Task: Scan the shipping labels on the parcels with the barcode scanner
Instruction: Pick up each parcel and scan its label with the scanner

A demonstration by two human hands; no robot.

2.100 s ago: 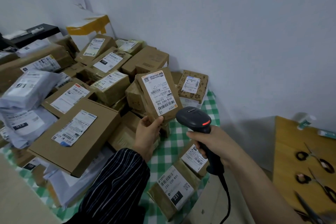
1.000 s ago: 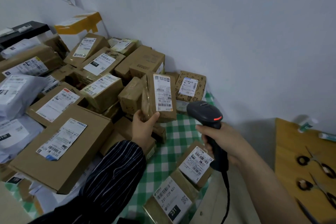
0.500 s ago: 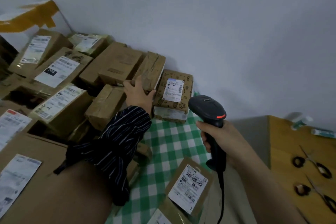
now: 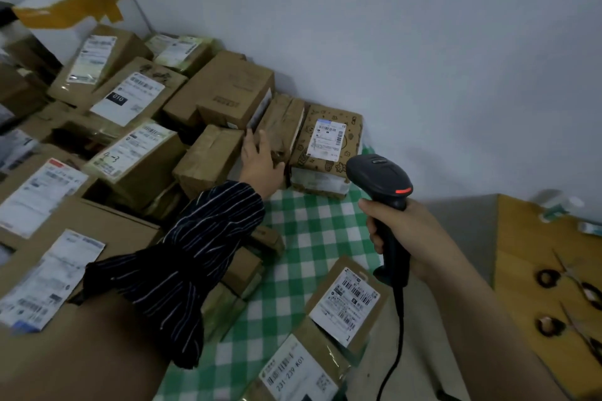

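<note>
Left hand [image 4: 260,159] lies flat-fingered against the parcel [image 4: 283,124] stood on edge, likely steadying it in the pile, while right hand [image 4: 400,231] wraps the scanner [image 4: 379,176] handle, head up, seemingly aimed toward the label [image 4: 327,140] beside it.

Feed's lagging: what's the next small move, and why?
Probably draw the left hand off the taped parcel, which stands on edge against the pile, and reach for the label-up kraft mailer; the right hand holds the barcode scanner ready.
</note>
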